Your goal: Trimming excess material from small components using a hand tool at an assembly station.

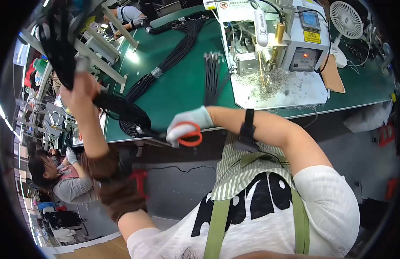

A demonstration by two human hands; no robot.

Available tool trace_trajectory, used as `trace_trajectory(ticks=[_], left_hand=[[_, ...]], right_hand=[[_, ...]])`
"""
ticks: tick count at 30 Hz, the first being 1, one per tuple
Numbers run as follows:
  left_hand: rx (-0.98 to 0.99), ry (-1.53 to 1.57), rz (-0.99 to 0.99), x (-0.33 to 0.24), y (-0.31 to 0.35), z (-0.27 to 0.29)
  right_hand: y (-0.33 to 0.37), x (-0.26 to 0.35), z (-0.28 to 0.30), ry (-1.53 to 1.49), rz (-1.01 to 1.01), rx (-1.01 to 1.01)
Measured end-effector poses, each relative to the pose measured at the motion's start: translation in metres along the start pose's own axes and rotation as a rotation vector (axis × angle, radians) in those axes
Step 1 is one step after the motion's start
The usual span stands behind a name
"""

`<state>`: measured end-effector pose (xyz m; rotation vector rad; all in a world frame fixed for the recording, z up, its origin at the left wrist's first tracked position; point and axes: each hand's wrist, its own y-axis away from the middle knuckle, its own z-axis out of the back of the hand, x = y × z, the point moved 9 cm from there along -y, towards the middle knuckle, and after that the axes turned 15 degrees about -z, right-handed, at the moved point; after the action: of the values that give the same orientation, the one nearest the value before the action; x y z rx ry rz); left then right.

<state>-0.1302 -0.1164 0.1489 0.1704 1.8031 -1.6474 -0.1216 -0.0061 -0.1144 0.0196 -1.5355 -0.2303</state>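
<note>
- Nearest to us is a white shirt (258, 226) with a black print, crossed by the green straps of a striped apron (228, 172)
- Our left hand (80, 91), bare and blurred, is raised at the left, closed around a bundle of black cables (57, 54); we cannot make out each finger
- Our right hand (189, 121), in a white glove, is half curled around orange-red tool handles (200, 138) by the table's near edge; we cannot see the blades
- Between our hands, a looped bunch of black cables (135, 117) lies at the near left of the green table (176, 93)
- Beyond it we see a long cable bundle (182, 47), bound with a pale wrap (156, 72), running toward the far side
- To its right lies a short bunch of cables (211, 73) with metallic tips
- Farther right we have a machine (275, 32) on a white plate (251, 93) strewn with metal bits, then a control box (303, 60) and a white fan (346, 19)
- At the left we see a gloved co-worker (75, 187); another person (131, 15) is at the far left
</note>
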Motion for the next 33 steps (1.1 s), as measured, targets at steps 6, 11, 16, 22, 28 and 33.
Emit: trace_trajectory(ticks=[6, 11, 16, 22, 28, 33], left_hand=[[-0.613, 0.189, 0.039, 0.215, -0.036, 0.065], [-0.669, -0.049, 0.447, 0.353, 0.062, 0.058], [0.569, -0.838, 0.609, 0.314, 0.043, -0.049], [0.679, -0.185, -0.044, 0.046, 0.075, -0.143], [1.231, -0.249, -0.485, -0.035, 0.243, -0.199], [1.0, -0.653, -0.66, 0.027, 0.198, -0.111]], right_hand=[[0.082, 0.079, -0.114, -0.549, -0.057, 0.342], [0.214, 0.079, -0.043, -0.437, -0.128, -0.016], [0.341, 0.017, -0.055, -0.066, -0.417, -0.18], [0.349, 0.004, -0.076, -0.398, -0.478, -0.337], [0.341, 0.017, -0.069, -0.172, -0.461, -0.391], [0.346, 0.002, -0.091, -0.096, -0.418, -0.359]])
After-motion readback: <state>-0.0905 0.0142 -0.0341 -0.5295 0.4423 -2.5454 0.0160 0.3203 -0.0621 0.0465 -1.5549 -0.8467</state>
